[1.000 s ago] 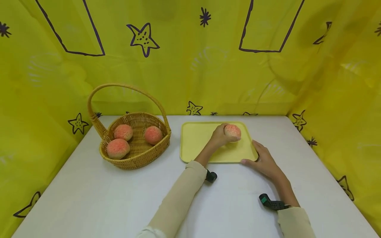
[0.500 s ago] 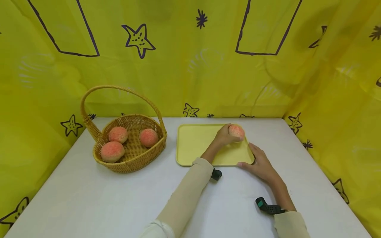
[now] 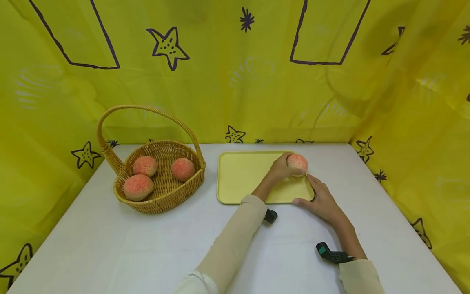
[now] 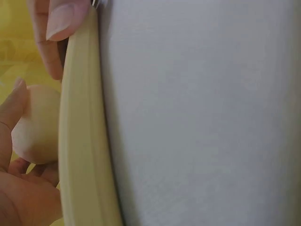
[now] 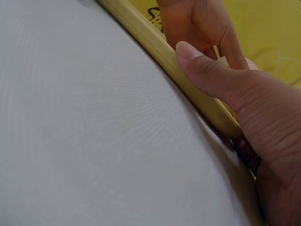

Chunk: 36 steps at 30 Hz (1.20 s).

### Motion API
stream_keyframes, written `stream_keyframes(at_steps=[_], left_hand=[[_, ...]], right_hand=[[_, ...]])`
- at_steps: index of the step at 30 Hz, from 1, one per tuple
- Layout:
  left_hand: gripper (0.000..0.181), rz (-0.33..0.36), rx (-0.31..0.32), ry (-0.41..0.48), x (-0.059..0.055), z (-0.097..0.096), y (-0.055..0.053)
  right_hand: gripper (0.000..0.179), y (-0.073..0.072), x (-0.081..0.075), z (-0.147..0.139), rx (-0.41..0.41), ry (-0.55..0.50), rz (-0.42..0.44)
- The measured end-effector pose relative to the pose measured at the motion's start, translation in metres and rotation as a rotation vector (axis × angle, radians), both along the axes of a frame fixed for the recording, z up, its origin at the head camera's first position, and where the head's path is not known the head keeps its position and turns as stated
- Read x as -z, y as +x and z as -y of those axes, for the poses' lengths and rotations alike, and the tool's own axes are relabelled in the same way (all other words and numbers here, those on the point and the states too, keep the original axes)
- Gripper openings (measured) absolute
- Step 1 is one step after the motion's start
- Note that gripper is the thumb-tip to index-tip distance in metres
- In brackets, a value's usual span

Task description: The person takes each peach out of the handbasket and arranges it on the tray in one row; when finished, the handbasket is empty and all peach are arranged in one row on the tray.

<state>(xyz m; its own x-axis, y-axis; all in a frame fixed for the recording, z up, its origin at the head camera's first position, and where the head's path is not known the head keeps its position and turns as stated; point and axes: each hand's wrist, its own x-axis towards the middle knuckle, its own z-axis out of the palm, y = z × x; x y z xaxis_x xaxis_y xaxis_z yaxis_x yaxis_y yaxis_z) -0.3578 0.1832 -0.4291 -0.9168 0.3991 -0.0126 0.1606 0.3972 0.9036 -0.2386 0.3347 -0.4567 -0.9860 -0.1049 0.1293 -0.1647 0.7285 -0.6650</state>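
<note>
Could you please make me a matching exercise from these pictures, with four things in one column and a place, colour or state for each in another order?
Column one
1. Basket
2. Tray
3. Left hand
4. Right hand

Column two
A. Grips a single bun
B. Pale yellow and rectangular
C. At the tray's near right corner in the head view
D. Contains three buns

Right pairs: 1-D, 2-B, 3-A, 4-C.
</note>
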Motion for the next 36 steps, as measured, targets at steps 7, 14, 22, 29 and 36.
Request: stream_keyframes(at_steps=[7,14,22,29,36], left_hand=[[0.076,0.004,0.027,0.01,0.0,0.002,0.0],[0.077,-0.019,0.066,0.003,0.0,0.005,-0.003],[0.082,-0.002,0.093,-0.007,0.0,0.008,-0.002],[0.085,0.002,0.137,-0.01,-0.001,0.014,0.0],[0.082,0.047,0.179,0.026,0.0,0.022,-0.001]], right_hand=[[0.101,0.0,-0.001,0.001,0.002,0.008,-0.003],[0.101,0.0,-0.001,0.0,-0.003,-0.002,0.0],[0.101,0.0,-0.001,-0.001,-0.003,-0.013,-0.001],[0.101,0.0,-0.001,-0.001,-0.001,-0.02,0.002],[0.1,-0.001,0.002,-0.001,-0.008,-0.022,-0.006]])
